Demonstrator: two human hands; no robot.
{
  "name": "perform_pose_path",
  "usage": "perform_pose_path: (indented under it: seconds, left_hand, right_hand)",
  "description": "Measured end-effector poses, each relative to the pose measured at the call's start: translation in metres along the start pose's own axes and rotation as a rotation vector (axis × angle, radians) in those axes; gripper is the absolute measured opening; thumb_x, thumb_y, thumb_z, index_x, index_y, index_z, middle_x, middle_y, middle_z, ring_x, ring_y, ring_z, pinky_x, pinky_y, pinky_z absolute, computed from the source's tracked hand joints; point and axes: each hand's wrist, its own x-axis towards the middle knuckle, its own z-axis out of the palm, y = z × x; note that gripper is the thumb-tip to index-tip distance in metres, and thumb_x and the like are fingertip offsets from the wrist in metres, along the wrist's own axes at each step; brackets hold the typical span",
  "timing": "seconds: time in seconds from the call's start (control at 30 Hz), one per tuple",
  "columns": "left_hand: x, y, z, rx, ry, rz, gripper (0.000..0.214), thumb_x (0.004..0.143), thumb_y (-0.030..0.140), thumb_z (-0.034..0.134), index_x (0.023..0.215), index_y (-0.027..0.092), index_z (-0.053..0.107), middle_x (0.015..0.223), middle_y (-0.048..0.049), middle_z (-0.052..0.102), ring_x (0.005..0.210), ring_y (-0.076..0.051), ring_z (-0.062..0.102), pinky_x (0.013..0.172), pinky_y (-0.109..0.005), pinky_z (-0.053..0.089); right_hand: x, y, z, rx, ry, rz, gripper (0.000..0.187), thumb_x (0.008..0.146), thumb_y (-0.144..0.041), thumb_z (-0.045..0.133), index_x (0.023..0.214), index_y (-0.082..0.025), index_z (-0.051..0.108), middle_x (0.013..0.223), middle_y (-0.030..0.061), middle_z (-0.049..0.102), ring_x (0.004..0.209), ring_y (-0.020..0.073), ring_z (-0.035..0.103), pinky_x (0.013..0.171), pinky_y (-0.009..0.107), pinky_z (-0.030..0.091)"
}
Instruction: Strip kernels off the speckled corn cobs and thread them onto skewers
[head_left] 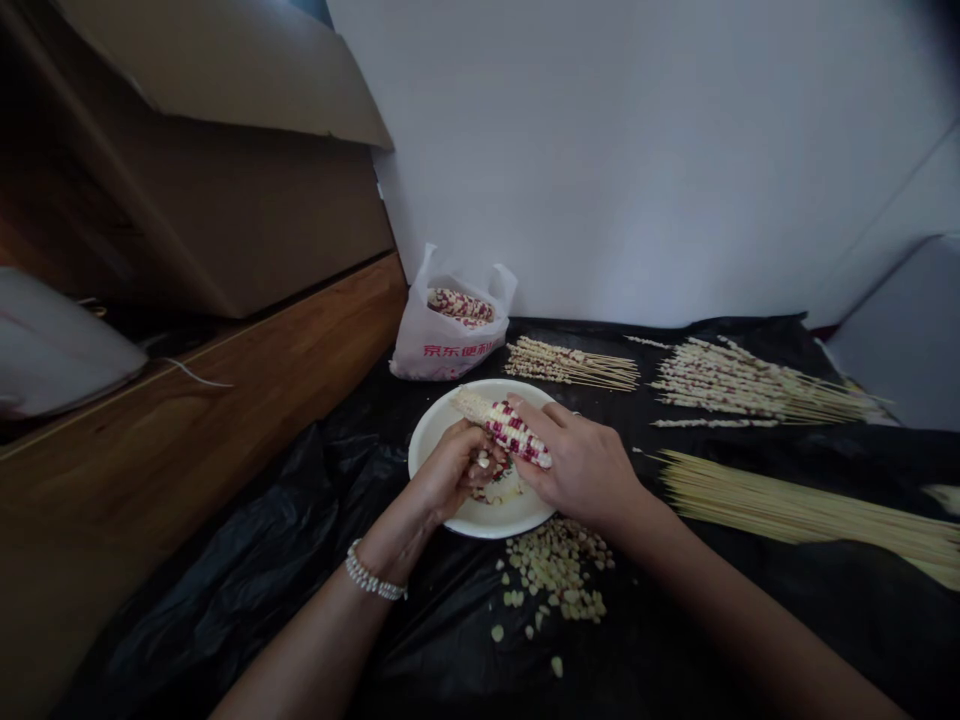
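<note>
A corn cob (pixel 504 424) with white and red kernels is held over a white plate (pixel 439 432). My right hand (pixel 581 462) is wrapped round the cob's near end. My left hand (pixel 454 468) is curled against the cob's underside, fingers pinching at the kernels; a bead bracelet sits on that wrist. Loose kernels lie in the plate under my hands. A heap of pale kernels (pixel 555 572) is scattered on the black sheet just in front of the plate.
A white plastic bag (pixel 442 345) with more corn stands behind the plate. Skewers loaded with kernels (pixel 574 364) and a larger batch (pixel 742 390) lie at the back; bare bamboo skewers (pixel 795 510) lie right. A wooden ledge (pixel 187 430) and cardboard boxes (pixel 225 200) stand left.
</note>
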Motion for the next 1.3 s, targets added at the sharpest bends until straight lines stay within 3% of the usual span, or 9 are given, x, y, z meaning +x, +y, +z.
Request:
perform_pose_path:
  seconds: [0.2, 0.37, 0.47, 0.57, 0.67, 0.87, 0.93, 1.1, 1.3]
  left_hand:
    - [-0.0010, 0.0079, -0.0019, -0.069, -0.048, -0.107, 0.031, 0.072, 0.036, 0.056, 0.057, 0.010, 0.062, 0.044, 0.0021, 0.038, 0.039, -0.004, 0.021, 0.041, -0.023, 0.006]
    - [-0.0015, 0.0042, 0.0043, -0.021, 0.022, -0.011, 0.008, 0.063, 0.020, 0.061, 0.060, 0.015, 0.055, 0.046, 0.0037, 0.044, 0.038, -0.003, 0.022, 0.042, -0.022, 0.007]
    - [-0.0014, 0.0025, 0.0053, -0.005, 0.054, 0.034, 0.014, 0.056, 0.011, 0.061, 0.065, 0.017, 0.052, 0.047, 0.0054, 0.045, 0.038, -0.003, 0.024, 0.042, -0.022, 0.007]
    - [-0.0016, 0.0042, 0.0021, -0.038, -0.009, -0.006, 0.008, 0.060, 0.018, 0.062, 0.064, 0.015, 0.056, 0.048, 0.0040, 0.045, 0.039, -0.003, 0.023, 0.042, -0.023, 0.006]
    - [-0.0017, 0.0058, 0.0003, -0.041, -0.061, -0.061, 0.023, 0.069, 0.034, 0.060, 0.061, 0.012, 0.060, 0.045, 0.0035, 0.040, 0.039, -0.004, 0.021, 0.042, -0.024, 0.006]
    - [-0.0018, 0.0018, 0.0048, 0.029, 0.077, 0.046, 0.011, 0.056, 0.013, 0.060, 0.063, 0.017, 0.053, 0.048, 0.0038, 0.049, 0.038, -0.003, 0.025, 0.043, -0.023, 0.009]
    - [-0.0017, 0.0014, 0.0039, 0.012, 0.045, 0.033, 0.006, 0.060, 0.019, 0.060, 0.063, 0.016, 0.056, 0.046, 0.0037, 0.046, 0.038, -0.004, 0.025, 0.044, -0.024, 0.010]
    - [-0.0014, 0.0031, 0.0010, -0.003, -0.009, -0.041, 0.031, 0.076, 0.039, 0.056, 0.058, 0.013, 0.061, 0.043, 0.0030, 0.039, 0.040, -0.005, 0.021, 0.044, -0.026, 0.010]
    - [-0.0014, -0.0002, 0.0068, 0.066, 0.102, 0.037, 0.010, 0.068, 0.022, 0.061, 0.065, 0.016, 0.055, 0.052, 0.0018, 0.051, 0.041, -0.004, 0.025, 0.045, -0.025, 0.009]
  right_hand:
    - [0.0002, 0.0027, -0.0012, -0.053, 0.010, -0.018, 0.057, 0.089, -0.031, 0.058, 0.145, -0.019, 0.053, 0.108, 0.0098, 0.070, 0.084, 0.0231, 0.067, 0.065, 0.031, 0.048]
    - [-0.0005, -0.0004, 0.0009, -0.045, -0.003, -0.019, 0.059, 0.090, -0.032, 0.056, 0.148, -0.018, 0.051, 0.109, 0.0102, 0.070, 0.085, 0.0233, 0.067, 0.066, 0.032, 0.048]
    - [-0.0001, 0.0003, 0.0022, -0.016, 0.005, 0.001, 0.059, 0.090, -0.033, 0.056, 0.147, -0.018, 0.051, 0.109, 0.0095, 0.071, 0.086, 0.0232, 0.068, 0.067, 0.032, 0.049]
    - [0.0006, 0.0024, 0.0017, -0.022, 0.008, 0.007, 0.059, 0.090, -0.033, 0.056, 0.147, -0.019, 0.052, 0.111, 0.0098, 0.071, 0.087, 0.0237, 0.068, 0.069, 0.032, 0.050]
    - [0.0009, 0.0025, 0.0001, -0.047, -0.010, 0.011, 0.060, 0.090, -0.033, 0.057, 0.148, -0.019, 0.051, 0.110, 0.0100, 0.071, 0.087, 0.0240, 0.068, 0.068, 0.032, 0.050]
    - [0.0008, -0.0004, 0.0006, -0.036, -0.021, 0.005, 0.061, 0.090, -0.033, 0.056, 0.149, -0.017, 0.050, 0.111, 0.0107, 0.071, 0.086, 0.0236, 0.068, 0.068, 0.032, 0.051]
    - [0.0010, 0.0008, 0.0014, -0.029, -0.007, 0.005, 0.060, 0.089, -0.033, 0.057, 0.147, -0.018, 0.051, 0.110, 0.0101, 0.071, 0.086, 0.0241, 0.069, 0.068, 0.033, 0.051]
    - [0.0006, 0.0017, 0.0003, -0.057, -0.008, -0.013, 0.059, 0.090, -0.033, 0.057, 0.147, -0.017, 0.052, 0.108, 0.0103, 0.071, 0.086, 0.0246, 0.069, 0.066, 0.032, 0.050]
    - [0.0000, -0.0026, 0.0000, -0.065, -0.027, -0.011, 0.060, 0.091, -0.032, 0.056, 0.148, -0.017, 0.051, 0.110, 0.0105, 0.070, 0.085, 0.0242, 0.068, 0.067, 0.033, 0.050]
